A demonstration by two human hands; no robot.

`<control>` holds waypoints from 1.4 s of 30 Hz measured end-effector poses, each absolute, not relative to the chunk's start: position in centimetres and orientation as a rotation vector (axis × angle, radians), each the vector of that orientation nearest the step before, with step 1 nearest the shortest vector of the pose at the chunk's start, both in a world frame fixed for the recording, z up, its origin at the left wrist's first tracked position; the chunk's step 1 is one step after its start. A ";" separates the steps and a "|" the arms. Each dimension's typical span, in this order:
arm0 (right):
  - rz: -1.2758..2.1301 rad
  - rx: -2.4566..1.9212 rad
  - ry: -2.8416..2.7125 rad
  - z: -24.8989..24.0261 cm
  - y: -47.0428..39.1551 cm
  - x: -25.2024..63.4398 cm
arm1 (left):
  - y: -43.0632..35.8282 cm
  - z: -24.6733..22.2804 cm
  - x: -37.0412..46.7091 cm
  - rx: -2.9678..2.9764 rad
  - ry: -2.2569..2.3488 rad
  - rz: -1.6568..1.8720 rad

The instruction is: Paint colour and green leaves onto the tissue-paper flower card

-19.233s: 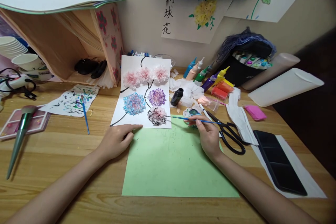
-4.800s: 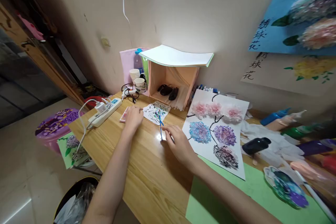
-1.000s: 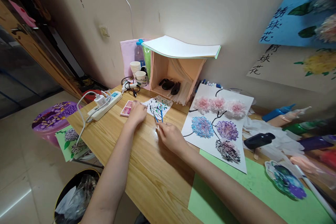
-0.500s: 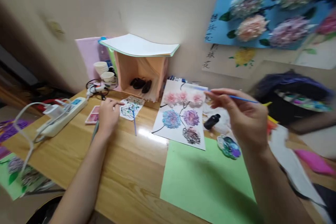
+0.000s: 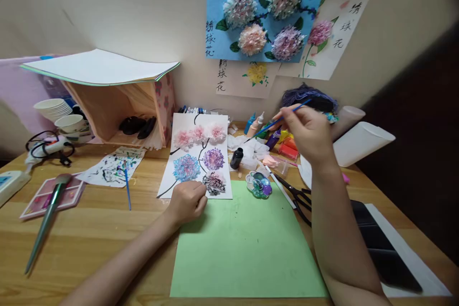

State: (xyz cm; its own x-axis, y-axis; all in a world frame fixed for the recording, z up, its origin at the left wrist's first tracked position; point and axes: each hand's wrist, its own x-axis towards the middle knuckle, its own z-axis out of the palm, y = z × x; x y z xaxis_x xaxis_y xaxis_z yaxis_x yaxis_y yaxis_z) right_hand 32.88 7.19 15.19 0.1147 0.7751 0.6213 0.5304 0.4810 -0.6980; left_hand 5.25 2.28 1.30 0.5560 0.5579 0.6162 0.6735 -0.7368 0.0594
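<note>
My right hand pinches a thin blue paintbrush, its tip above crumpled white tissue and near a small black bottle. My left hand is curled into a fist at the lower edge of a white sheet with pink, blue, purple and black-tipped flower heads; nothing shows in it. A green sheet lies in front, with a flower-shaped paint palette at its top edge.
Black scissors lie right of the green sheet. A large makeup brush, a paint-stained paper and another blue brush are at left. Behind them stands an open box. Paint bottles stand farther back.
The view has swung right. My left hand has moved from beside the stained paper to the flower sheet and closed into a fist. My right hand still holds the brush, now angled down leftward.
</note>
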 end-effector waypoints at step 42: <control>0.221 -1.301 -1.799 13.7 8.3 32.1 | 2.9 0.0 5.2 -2.849 -1.084 -1.042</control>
